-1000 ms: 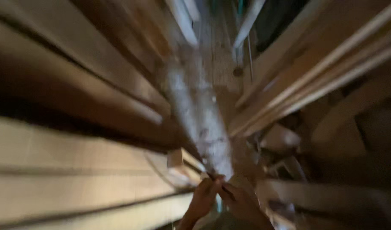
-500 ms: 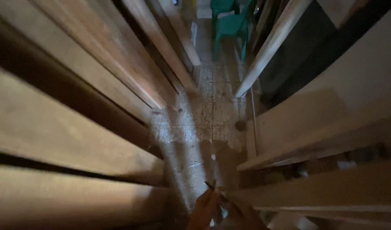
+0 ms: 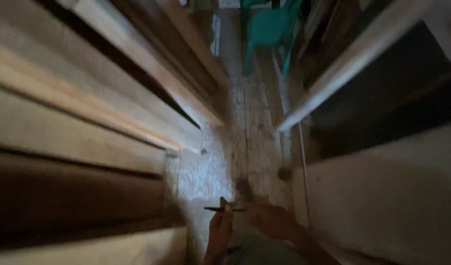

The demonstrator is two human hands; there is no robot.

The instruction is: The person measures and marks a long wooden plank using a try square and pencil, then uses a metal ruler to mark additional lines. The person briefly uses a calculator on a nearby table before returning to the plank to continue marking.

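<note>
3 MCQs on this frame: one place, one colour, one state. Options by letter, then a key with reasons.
1. Where is the plastic chair?
A. top of the view, at the far end of the floor strip
B. beside the hands
C. on the planks

2. Its colour?
A. red
B. green
C. white

3. What is in the grip of the left hand?
A. nothing
B. a plank
C. a thin dark stick

Key: A, it stands beyond the tiled floor; B, it is teal green; C, the stick lies across the fingertips, the right hand close by.
</note>
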